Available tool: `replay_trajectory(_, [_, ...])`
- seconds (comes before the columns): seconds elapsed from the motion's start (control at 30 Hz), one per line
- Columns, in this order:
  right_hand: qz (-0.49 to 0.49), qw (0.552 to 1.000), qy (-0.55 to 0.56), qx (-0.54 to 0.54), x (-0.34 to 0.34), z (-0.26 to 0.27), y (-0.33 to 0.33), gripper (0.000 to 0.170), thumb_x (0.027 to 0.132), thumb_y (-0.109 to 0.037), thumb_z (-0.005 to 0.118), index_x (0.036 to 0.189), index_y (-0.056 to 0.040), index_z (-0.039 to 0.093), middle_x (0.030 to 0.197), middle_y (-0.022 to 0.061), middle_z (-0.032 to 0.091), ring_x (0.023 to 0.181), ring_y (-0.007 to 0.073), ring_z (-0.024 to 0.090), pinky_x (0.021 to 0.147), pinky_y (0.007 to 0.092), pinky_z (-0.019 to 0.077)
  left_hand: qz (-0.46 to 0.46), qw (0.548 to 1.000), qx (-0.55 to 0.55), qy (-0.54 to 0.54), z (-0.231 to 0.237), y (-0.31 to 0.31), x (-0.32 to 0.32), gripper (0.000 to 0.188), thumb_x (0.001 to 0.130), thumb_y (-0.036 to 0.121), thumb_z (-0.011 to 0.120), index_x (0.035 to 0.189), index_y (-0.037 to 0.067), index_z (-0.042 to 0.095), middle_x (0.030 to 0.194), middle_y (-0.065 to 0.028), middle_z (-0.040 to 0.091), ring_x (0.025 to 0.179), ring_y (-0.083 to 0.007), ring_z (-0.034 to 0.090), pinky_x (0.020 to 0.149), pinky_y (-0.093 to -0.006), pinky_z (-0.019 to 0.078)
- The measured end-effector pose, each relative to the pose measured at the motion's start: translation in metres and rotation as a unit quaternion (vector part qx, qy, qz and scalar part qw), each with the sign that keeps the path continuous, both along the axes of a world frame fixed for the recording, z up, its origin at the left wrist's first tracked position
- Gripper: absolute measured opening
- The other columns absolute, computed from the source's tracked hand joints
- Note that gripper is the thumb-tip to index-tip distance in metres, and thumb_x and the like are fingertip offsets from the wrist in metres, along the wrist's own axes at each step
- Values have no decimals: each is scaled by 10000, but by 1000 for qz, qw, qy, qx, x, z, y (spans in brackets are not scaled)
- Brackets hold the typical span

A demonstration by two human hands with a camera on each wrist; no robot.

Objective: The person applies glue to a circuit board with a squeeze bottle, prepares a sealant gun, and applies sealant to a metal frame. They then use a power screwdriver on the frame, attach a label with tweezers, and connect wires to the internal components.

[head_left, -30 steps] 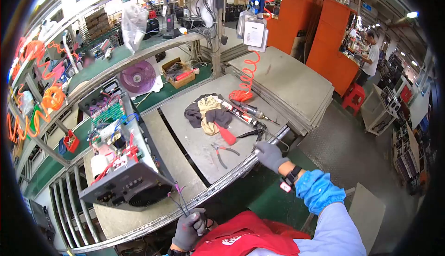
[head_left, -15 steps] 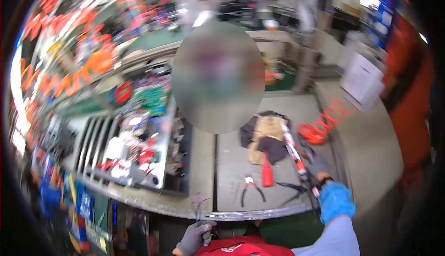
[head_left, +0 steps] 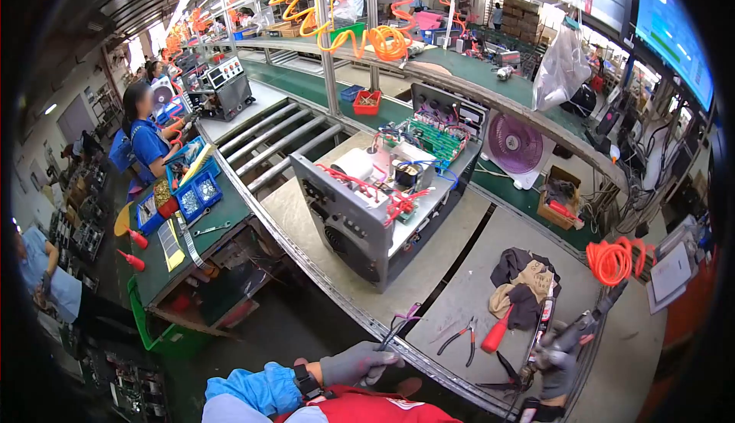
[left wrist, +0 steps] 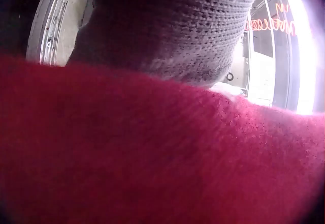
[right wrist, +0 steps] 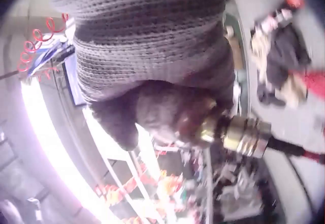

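Observation:
Below the table's front edge, my grey-gloved left hand (head_left: pixel 358 366) pinches a few dark wires (head_left: pixel 396 326) with purple ends. In the left wrist view red cloth hides most of that gloved hand (left wrist: pixel 167 36). My right hand (head_left: pixel 557 368), gloved too, grips a power screwdriver (head_left: pixel 588 320) over the table's right side. Its metal chuck (right wrist: pixel 248 135) and thin bit stick out from the glove in the right wrist view. An opened grey machine (head_left: pixel 360 220) with boards and red and blue wires stands on the table, away from both hands.
Near my right hand lie pliers (head_left: pixel 463 343), a red bottle (head_left: pixel 498 333), dark and tan cloths (head_left: pixel 528 289) and a printed tube (head_left: pixel 543 320). An orange coiled hose (head_left: pixel 610 261) hangs behind. At left are rollers (head_left: pixel 268 151), a side bench (head_left: pixel 222 231) and a seated person (head_left: pixel 145 136).
My right hand has picked the screwdriver up off the table and raised it. The view has swung left toward the machine. My left hand still holds the wires.

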State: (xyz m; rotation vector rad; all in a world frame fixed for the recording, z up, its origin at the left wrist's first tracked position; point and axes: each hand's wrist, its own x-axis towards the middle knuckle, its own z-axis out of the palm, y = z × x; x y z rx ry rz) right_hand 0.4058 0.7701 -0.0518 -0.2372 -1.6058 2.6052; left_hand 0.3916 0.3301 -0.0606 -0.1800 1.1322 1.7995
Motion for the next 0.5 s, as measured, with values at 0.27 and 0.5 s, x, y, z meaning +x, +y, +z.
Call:
replay_trajectory(0.27, [138,971,160,114,0,30,-350,556,774,-111,780,1263,-29,528,1181,100,598,1054,199,610,936,368,508,98,940,316,-76,-39,-98,13,466,967,536,527,1166,121,599,615,56,408,510,-92,384,507,-249,342])
replay_trajectory(0.5, [143,831,285,456,22,12,-513,587,879,-248,722,1346,4,471,1333,172,516,1195,254,533,1008,392,441,254,949,182,-31,-45,-232,-1,452,897,502,603,1064,85,658,923,-78,693,833,-214,663,752,-355,556])
